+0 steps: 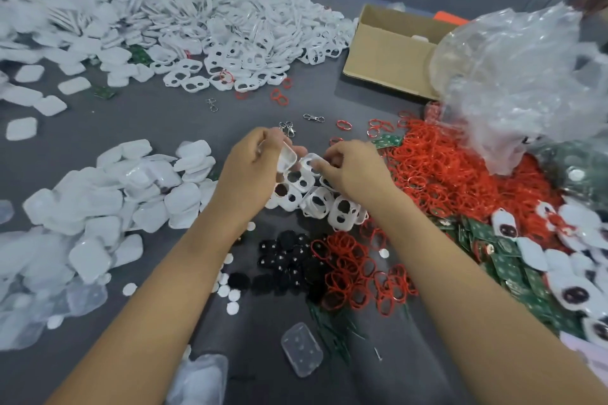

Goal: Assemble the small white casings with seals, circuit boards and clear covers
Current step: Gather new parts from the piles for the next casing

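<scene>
My left hand (255,163) grips a small white casing (287,158) above the middle of the grey table (148,122). My right hand (353,168) pinches a white frame with two holes (311,162) right beside it. Under both hands lies a small cluster of white frames (324,202). Red seals (358,270) are heaped in front of me and to the right (437,168). Green circuit boards (513,266) lie at the right. A clear cover (302,348) sits near the front edge.
Large piles of white casings lie at the left (98,204) and white frames at the back (230,26). A cardboard box (388,49) and a crumpled plastic bag (526,82) stand at the back right. Black round pads (286,260) and metal clasps (312,117) are scattered mid-table.
</scene>
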Demonstrator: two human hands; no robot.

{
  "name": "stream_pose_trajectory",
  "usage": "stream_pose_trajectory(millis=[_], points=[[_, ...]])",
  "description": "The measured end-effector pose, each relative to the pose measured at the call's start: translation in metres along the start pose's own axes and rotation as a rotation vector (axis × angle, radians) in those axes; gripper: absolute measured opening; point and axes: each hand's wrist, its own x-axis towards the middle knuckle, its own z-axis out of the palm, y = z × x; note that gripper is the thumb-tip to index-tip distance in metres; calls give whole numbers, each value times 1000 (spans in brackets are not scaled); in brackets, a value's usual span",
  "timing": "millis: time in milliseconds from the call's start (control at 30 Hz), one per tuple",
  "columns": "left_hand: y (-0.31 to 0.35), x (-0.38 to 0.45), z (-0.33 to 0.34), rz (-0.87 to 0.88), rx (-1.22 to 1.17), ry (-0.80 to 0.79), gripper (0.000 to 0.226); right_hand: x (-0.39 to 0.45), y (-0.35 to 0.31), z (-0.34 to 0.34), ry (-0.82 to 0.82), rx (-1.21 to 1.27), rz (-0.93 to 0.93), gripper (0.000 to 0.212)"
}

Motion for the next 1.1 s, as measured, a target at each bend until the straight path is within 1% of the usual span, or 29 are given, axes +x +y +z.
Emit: stream_pose_trajectory(millis=[67, 133, 200, 300, 367, 433, 467, 533, 600, 700, 800, 900, 967, 1033, 1100], points=[[9, -7, 4, -174, -337, -30, 30, 5, -7, 4, 9, -2, 36, 28], [16, -15, 7, -319, -551, -41, 42, 6, -12, 2, 60, 94, 66, 17], [21, -26, 10, -386, -646, -52, 49, -5, -11, -5, 163, 249, 101, 12], [25, -52, 19, -378, -633, -69, 40, -47, -6, -21, 305, 463, 106, 15], [23, -81, 26, -314, -489, -86, 27, -94, -1, -30, 371, 543, 82, 11], [15, -121, 33, -224, -289, -148, 24, -149, 7, -33, 421, 576, 64, 7], [10, -141, 38, -180, -198, -198, 21, -176, 12, -32, 428, 592, 69, 9], [0, -179, 47, -104, -52, -293, 10, -226, 24, -27, 399, 625, 107, 13], [-10, -208, 56, -48, 55, -338, 4, -266, 38, -18, 351, 627, 136, 15], [-24, -240, 69, 46, 246, -337, 10, -309, 65, -9, 302, 565, 160, 21], [-30, -263, 77, 125, 367, -303, 21, -338, 84, -10, 238, 502, 151, 29], [-27, -284, 85, 105, 447, -299, 18, -356, 95, -15, 175, 438, 96, 24], [-26, -293, 87, 97, 584, -279, 12, -361, 95, -16, 128, 380, 30, 22], [-27, -297, 87, 167, 786, -246, 15, -362, 92, -13, 80, 324, -42, 20], [-27, -296, 84, 223, 863, -199, 21, -361, 86, -7, 68, 296, -86, 19]])
